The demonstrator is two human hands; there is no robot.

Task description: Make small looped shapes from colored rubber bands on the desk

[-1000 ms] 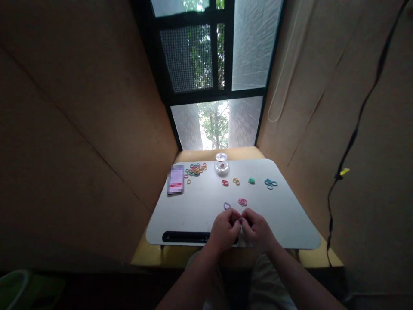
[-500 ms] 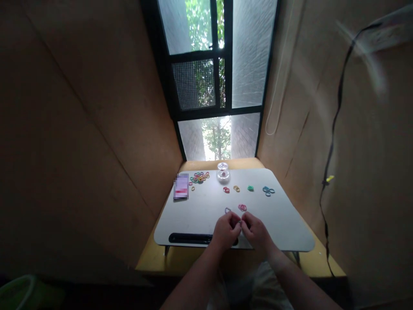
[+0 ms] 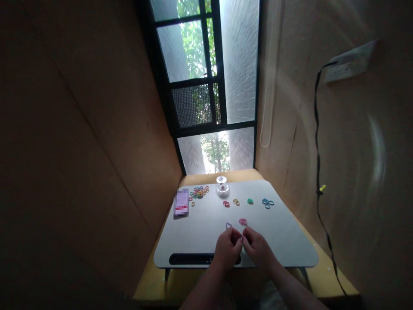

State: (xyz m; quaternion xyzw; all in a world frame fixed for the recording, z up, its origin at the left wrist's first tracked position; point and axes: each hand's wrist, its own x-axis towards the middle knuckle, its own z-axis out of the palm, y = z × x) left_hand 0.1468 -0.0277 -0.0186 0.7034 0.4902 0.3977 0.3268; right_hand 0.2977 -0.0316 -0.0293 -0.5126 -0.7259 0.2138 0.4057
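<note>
My left hand and my right hand meet fingertip to fingertip above the near part of the white folding table. Both are closed in a pinch; whatever sits between the fingertips is too small and hidden to name. Just beyond my left fingers lies a purple band. Past my right fingers is a small pile of pink bands. Farther back, bands lie in a row by colour: red bands, yellow bands, green bands and blue bands.
A mixed heap of coloured bands lies at the back left, beside a phone-like flat object with a blurred face. A clear round container stands at the back. A black slot runs along the near edge. A black cable hangs at right.
The view has tilted upward, so the table and hands sit lower in the picture. My hands stay pinched together in about the same place over the table.
</note>
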